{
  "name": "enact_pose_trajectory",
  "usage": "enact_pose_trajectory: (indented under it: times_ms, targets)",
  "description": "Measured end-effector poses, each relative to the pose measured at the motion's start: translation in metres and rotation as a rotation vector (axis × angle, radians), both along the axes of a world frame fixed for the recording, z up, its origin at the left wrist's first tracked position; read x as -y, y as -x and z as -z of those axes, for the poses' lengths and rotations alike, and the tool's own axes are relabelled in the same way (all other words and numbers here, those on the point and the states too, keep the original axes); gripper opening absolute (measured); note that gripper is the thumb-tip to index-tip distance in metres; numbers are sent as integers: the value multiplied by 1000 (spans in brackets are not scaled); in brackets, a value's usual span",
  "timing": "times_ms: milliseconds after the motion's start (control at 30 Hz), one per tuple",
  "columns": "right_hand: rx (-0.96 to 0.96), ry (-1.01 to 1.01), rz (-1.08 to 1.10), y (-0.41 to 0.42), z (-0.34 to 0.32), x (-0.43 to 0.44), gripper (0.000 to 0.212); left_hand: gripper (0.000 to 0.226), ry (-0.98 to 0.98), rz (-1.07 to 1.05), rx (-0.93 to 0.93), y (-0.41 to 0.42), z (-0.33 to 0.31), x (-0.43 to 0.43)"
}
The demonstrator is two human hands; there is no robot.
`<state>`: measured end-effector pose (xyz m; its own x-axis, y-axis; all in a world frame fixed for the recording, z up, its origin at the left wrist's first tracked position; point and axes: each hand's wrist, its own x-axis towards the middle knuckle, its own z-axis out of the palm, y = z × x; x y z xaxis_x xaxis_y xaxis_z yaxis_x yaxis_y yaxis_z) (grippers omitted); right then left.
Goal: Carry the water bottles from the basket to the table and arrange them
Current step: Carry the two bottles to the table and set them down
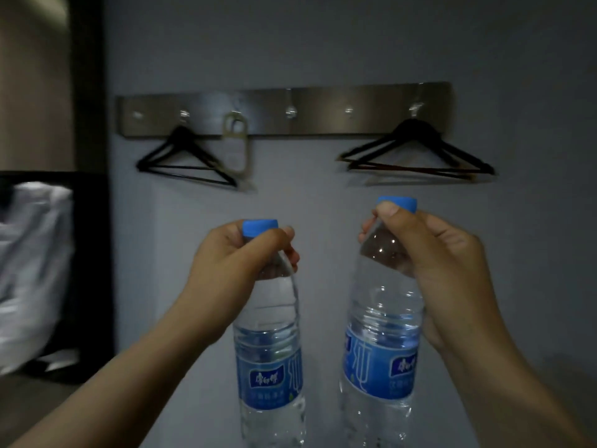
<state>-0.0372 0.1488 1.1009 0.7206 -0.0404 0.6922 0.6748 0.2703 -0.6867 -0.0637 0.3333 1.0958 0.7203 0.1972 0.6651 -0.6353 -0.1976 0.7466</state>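
- The fingers (284,236) of the left hand (232,257) are curled round the neck of the left bottle (269,367), just under its blue cap (260,227).
- The neck of the right bottle (381,350) is gripped in the same way by the right hand (433,253).
- Both bottles are held upright in the air at 6 o'clock, side by side and apart; no basket or table is seen.
- Only the necks are held, so a heavy bottle could probably slip or swing into the other one if a grip is loosened.
- Counted: two bottles, two caps, one hook rail (323,108) at 12 o'clock, one hanger (184,160) at 10 o'clock; the hanger bunch (416,153) at 1 o'clock cannot be counted.
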Motion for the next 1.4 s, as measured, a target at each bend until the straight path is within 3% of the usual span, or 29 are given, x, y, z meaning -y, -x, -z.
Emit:
enact_pose_trajectory:
  times_ms: [300, 633, 900, 1067, 1200, 1400]
  targets:
    - [-19, -8, -333, 45, 10, -168, 17, 15, -28, -323, 1, 104, 2, -149]
    - [-3, 25, -621, 82, 19, -321, 20, 17, 38, -536, -16, 182, 20, -270]
    - [5, 8, -899, 73, 27, -443, 20, 12, 25, -848, -21, 204, 27, -352]
    - [26, -6, -1034, 58, 23, -519, 19, 23, 2, -1008, -23, 202, 22, -402]
    - [79, 18, -1082, 50, 29, -578, 22, 32, -18, -1100, -34, 204, 26, -442]
    - [60, 49, -1168, 68, 36, -659, 21, 24, -25, -1182, -36, 226, 37, -509]
